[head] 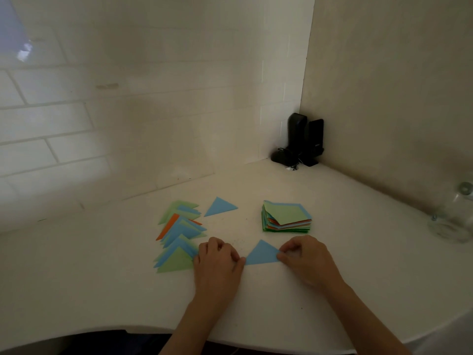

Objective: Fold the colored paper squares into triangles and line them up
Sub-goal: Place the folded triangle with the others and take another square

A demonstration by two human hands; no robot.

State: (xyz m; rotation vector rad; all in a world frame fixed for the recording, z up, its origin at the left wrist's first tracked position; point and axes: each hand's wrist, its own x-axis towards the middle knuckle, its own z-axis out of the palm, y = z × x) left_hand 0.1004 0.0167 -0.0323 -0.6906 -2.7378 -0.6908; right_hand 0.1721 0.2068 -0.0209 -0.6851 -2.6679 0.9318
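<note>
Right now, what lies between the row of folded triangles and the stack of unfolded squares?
In the head view, one lone blue triangle lies between the row of folded triangles and the stack of squares, nearer the row; the rest is bare tabletop.

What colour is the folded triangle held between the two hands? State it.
Light blue. The folded triangle shows best in the head view, the only one, with the left hand and right hand at its corners.
</note>
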